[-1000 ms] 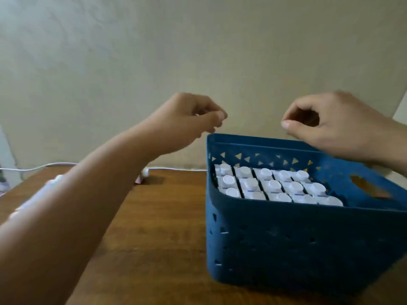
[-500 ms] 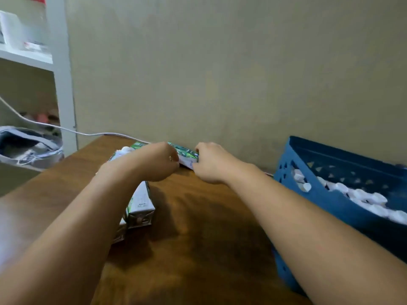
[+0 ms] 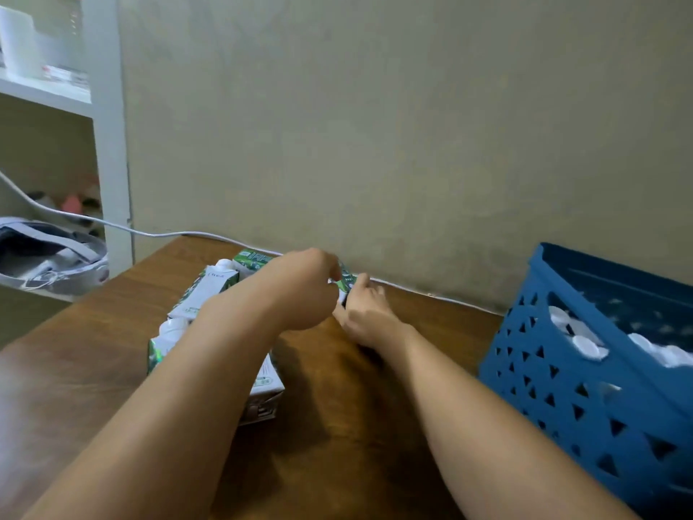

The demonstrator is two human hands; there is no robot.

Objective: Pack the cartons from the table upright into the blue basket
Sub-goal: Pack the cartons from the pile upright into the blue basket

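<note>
Head view: both hands, left (image 3: 300, 290) and right (image 3: 365, 309), pinch one carton (image 3: 347, 281) at the tabletop's (image 3: 93, 350) far edge.
Risk: it slips, or nearby cartons (image 3: 210, 290) topple.
Basket (image 3: 562, 388): nearly full, tight fit.

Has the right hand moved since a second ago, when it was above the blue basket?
Yes. The right hand has gone left, away from the blue basket, down to a carton lying by the wall on the table.

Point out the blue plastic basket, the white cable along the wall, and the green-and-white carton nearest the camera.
Blue plastic basket (image 3: 562, 369): head view, on its perforated left wall.
White cable (image 3: 168, 233): head view, where it reaches the table's far edge.
Green-and-white carton nearest the camera (image 3: 267, 384): head view, on its white upper face.
</note>
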